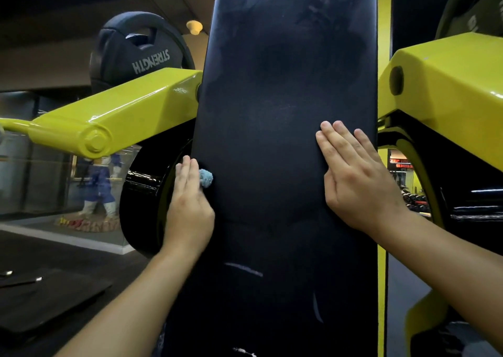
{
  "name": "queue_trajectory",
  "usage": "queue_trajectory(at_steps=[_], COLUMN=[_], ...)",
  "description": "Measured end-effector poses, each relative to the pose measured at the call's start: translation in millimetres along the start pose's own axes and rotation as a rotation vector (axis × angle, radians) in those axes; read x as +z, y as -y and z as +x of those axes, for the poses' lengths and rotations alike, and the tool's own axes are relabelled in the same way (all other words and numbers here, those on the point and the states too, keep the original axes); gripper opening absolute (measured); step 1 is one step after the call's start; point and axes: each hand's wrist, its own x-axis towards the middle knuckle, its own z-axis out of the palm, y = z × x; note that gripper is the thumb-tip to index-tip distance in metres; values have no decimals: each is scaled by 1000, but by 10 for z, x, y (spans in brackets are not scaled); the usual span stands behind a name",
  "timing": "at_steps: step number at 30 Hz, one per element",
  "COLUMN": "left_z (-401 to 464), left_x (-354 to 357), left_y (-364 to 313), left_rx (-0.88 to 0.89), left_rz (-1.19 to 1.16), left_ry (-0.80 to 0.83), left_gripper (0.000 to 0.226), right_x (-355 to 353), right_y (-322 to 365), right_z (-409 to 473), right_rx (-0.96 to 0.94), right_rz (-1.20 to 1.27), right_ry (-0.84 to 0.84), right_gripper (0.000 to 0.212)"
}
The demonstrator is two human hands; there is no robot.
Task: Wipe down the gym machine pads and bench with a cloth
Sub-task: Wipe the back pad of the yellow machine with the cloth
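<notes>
Head view, blue cloth under left hand fingers, on pad

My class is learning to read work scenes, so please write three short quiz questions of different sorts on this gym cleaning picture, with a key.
1. True or false: the right hand lies flat on the black pad.
2. Which hand has the blue cloth? A) left hand B) right hand
3. Fill in: the machine arm under the weight plate is ____ in colour.

Key: 1 true; 2 A; 3 yellow-green.
</notes>
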Motion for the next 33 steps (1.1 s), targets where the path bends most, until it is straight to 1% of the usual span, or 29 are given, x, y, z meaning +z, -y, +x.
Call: queue_trajectory(at_steps=[1,2,4,7,9,11,13,14,15,17,19,21,22,23,24,26,27,29,33], left_z=[-46,-82,-157,-351,-524,-631,-599,-545,-479,-350,-295,-304,-327,-353,-381,-436,-463,-578,-858], left_x=[101,202,377,553,566,470,315,235,161,43,-67,-112,-99,-64,-14,91,159,312,482], left_y=[-140,-296,-601,-953,-1050,-941,-691,-547,-400,-82,156,235,221,182,118,-55,-144,-362,-862], left_rx=[-68,-97,-41,162,376,604,735,744,719,574,324,-6,-133,-210,-238,-198,-126,74,338], left_rz=[-27,-52,-79,-76,-58,23,97,135,172,196,137,35,-1,-25,-30,-26,-18,23,-33], left_ry=[-57,-91,-87,-19,69,190,267,271,254,195,119,36,-8,-44,-79,-137,-138,-77,85], left_gripper=[58,58,59,63,64,65,66,66,68,70,66,59,57,56,55,55,57,65,67], right_x=[2,0,-1,7,10,11,4,0,-5,-13,-16,-15,-12,-8,-4,-4,-3,6,11], right_y=[2,0,-1,-13,-25,-29,-20,-15,-12,-12,-13,-7,-4,-2,-1,-3,-6,-9,-13], right_z=[-1,-1,-3,0,3,-1,-5,-6,-5,-1,3,6,5,2,-1,1,4,6,13], right_rx=[2,4,3,0,-4,-10,-11,-9,-8,-7,-5,-3,-1,0,0,0,0,-1,-2], right_rz=[1,1,3,6,5,5,4,5,6,6,2,1,1,2,3,2,2,3,-5], right_ry=[1,0,-1,-9,-13,-13,-6,-1,5,14,16,11,7,6,6,3,-1,-7,-17], right_gripper=[64,64,65,65,64,64,64,64,64,64,65,65,65,65,64,64,64,64,64])
